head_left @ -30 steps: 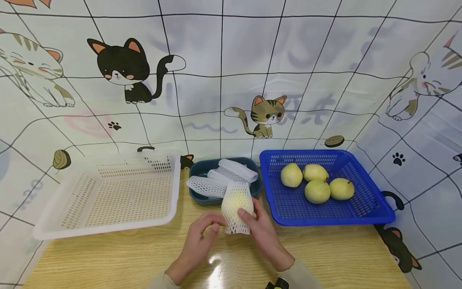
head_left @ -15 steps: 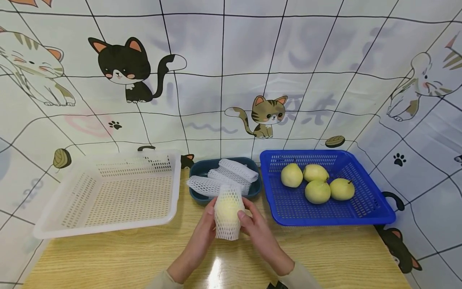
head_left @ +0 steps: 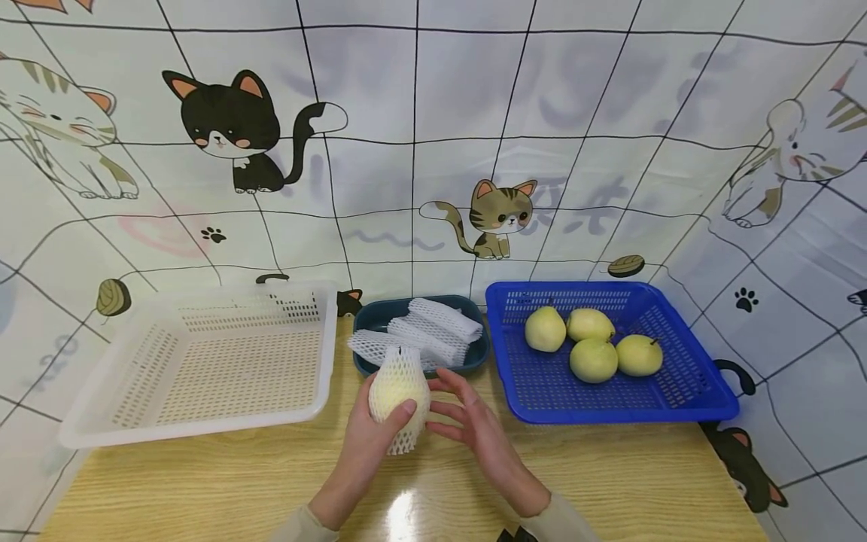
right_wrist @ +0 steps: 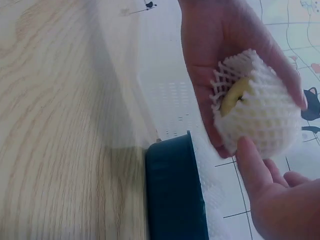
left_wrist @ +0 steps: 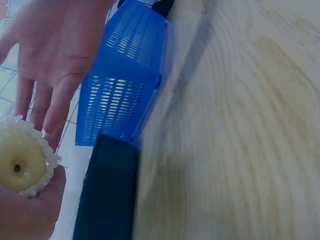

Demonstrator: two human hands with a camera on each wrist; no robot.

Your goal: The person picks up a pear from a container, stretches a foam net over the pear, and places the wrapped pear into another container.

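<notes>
A pale yellow pear in a white foam net sleeve (head_left: pixel 398 395) is held by my left hand (head_left: pixel 362 433), thumb across its front. Both ends of the sleeve stick out past the fruit. The left wrist view shows the pear's dimpled end (left_wrist: pixel 17 167) bare inside the net's opening. On the other side is my right hand (head_left: pixel 484 433), fingers extended and spread, fingertips right at the sleeve. In the right wrist view a right fingertip meets the net (right_wrist: pixel 270 115). Just behind the hands stands a teal basin (head_left: pixel 479 360) with several foam net sleeves (head_left: pixel 443 320) in it.
To the right, a blue perforated basket (head_left: pixel 549 399) holds several unwrapped pears (head_left: pixel 594 361). A white perforated basket (head_left: pixel 237 376) stands at the left. All rest on a wooden table (head_left: pixel 203 482) against a cat-patterned wall covering (head_left: pixel 379 173).
The wrapped pear passed from the right hand's grip, through both hands, into the left hand's grip, moving left. The right hand has loosened and spread its fingers.
</notes>
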